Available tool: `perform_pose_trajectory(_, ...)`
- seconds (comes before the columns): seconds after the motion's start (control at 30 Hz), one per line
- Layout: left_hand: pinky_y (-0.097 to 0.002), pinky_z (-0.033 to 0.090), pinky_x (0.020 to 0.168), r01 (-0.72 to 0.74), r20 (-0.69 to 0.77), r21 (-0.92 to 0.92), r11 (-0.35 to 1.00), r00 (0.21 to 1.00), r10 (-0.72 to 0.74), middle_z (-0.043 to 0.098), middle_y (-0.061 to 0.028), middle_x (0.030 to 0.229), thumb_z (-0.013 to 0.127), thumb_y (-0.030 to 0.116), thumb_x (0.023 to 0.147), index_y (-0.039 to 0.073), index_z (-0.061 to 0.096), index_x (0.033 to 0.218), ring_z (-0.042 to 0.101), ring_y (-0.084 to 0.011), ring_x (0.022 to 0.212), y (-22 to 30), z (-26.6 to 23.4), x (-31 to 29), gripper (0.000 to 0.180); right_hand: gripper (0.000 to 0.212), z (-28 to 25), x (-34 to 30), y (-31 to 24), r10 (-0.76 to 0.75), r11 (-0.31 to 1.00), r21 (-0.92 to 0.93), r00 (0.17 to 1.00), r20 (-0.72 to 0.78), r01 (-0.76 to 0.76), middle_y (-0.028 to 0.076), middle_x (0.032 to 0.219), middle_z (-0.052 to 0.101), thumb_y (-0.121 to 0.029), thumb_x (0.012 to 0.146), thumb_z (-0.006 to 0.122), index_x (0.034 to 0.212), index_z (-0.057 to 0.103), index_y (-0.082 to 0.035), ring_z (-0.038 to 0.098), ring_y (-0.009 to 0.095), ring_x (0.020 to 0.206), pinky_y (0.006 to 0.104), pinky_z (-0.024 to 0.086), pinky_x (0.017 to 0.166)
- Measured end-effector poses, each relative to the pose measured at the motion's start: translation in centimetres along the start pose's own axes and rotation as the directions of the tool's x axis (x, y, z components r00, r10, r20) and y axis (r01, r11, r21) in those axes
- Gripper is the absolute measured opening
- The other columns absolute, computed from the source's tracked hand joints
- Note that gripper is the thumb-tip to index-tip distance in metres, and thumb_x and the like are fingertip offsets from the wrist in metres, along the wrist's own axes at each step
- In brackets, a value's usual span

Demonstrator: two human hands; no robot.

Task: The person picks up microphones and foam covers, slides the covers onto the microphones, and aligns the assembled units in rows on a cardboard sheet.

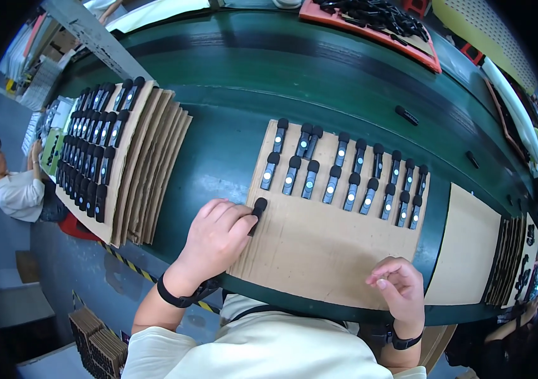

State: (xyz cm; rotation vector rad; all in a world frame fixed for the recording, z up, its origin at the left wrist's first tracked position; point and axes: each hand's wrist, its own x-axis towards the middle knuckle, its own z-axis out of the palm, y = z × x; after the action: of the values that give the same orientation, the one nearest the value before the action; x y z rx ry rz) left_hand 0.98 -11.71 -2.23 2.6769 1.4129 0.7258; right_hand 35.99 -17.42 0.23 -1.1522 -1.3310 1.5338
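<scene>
Stacked cardboard sheets (155, 170) loaded with black devices, well left of fingers; red tray (370, 28) of black parts far beyond fingertips.

even overhead light, bright at centre. soft glare streaks on the green belt (319, 69). small short shadows under the left hand (218, 237) and right hand (401, 287) on the cardboard sheet (319, 252). strong fisheye bend; black vignette fills corners. rim detail smeared, slightly soft; centre sharp, no motion blur.
</scene>
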Motion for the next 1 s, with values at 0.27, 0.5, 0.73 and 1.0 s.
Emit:
perform_pose_trajectory(0.27, -0.0462, 0.045, 0.098, 0.042, 0.13, -0.145, 0.989, 0.991, -0.023, 0.062, -0.0107, 0.11, 0.075, 0.006, 0.07, 0.007, 0.06, 0.103, 0.058, -0.0299, 0.105, -0.1, -0.5, -0.3, 0.036, 0.014, 0.6, 0.7, -0.3, 0.003, 0.999, -0.045, 1.0, 0.018, -0.002, 0.01, 0.095, 0.065, 0.006, 0.088, 0.061, 0.101, 0.062, 0.001, 0.066, 0.018, 0.089, 0.0287, 0.05, 0.08)
perform_pose_trajectory(0.5, -0.0444, 0.046, 0.095, 0.049, 0.111, -0.131, 0.99, 0.993, -0.034, 0.061, -0.0123, 0.114, 0.075, 0.004, 0.071, 0.006, 0.058, 0.106, 0.058, -0.0327, 0.108, -0.8, 0.1, 0.1, 0.039, 0.012, 1.0, 1.0, -0.4, 0.012, 0.997, -0.072, 1.0, 0.02, -0.01, 0.01, 0.092, 0.065, 0.005, 0.087, 0.061, 0.099, 0.063, 0.001, 0.065, 0.018, 0.088, 0.0282, 0.05, 0.079)
perform_pose_trajectory(0.73, -0.0436, 0.046, 0.093, 0.053, 0.104, -0.184, 0.982, 0.994, -0.034, 0.061, -0.0128, 0.113, 0.074, 0.003, 0.07, 0.005, 0.057, 0.108, 0.058, -0.0328, 0.106, -1.0, 0.2, 0.3, 0.041, 0.013, 0.5, 0.9, -0.8, 0.022, 0.991, -0.133, 1.0, -0.017, -0.024, 0.009, 0.093, 0.067, 0.003, 0.088, 0.063, 0.1, 0.065, -0.001, 0.064, 0.017, 0.088, 0.0286, 0.05, 0.081)
perform_pose_trajectory(1.0, -0.0433, 0.047, 0.092, 0.053, 0.144, -0.193, 0.98, 0.989, -0.025, 0.062, -0.0157, 0.115, 0.075, 0.003, 0.07, 0.003, 0.057, 0.108, 0.06, -0.0352, 0.103, -0.5, -2.3, 1.6, 0.042, 0.01, -3.1, 1.7, -3.6, -0.08, 0.896, -0.442, 0.995, -0.057, 0.047, 0.008, 0.091, 0.066, 0.003, 0.087, 0.061, 0.095, 0.064, -0.001, 0.062, 0.017, 0.084, 0.0284, 0.049, 0.078)
